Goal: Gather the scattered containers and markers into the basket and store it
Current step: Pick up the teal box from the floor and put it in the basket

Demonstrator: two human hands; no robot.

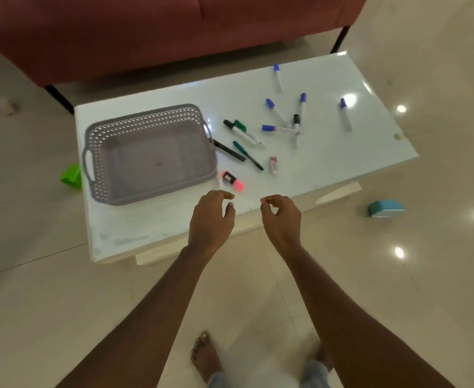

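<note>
Gathering looks unstarted: left hand [212, 219] and right hand [280, 217] hover loosely curled, empty. Next likely means pinching the pink highlighter [233, 181] just beyond the left hand, with the basket [146, 119] ahead-left.

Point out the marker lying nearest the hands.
The pink highlighter, short and stubby, beside the basket's near right corner, just ahead of the left hand. The other markers lie farther back on the table.
</note>
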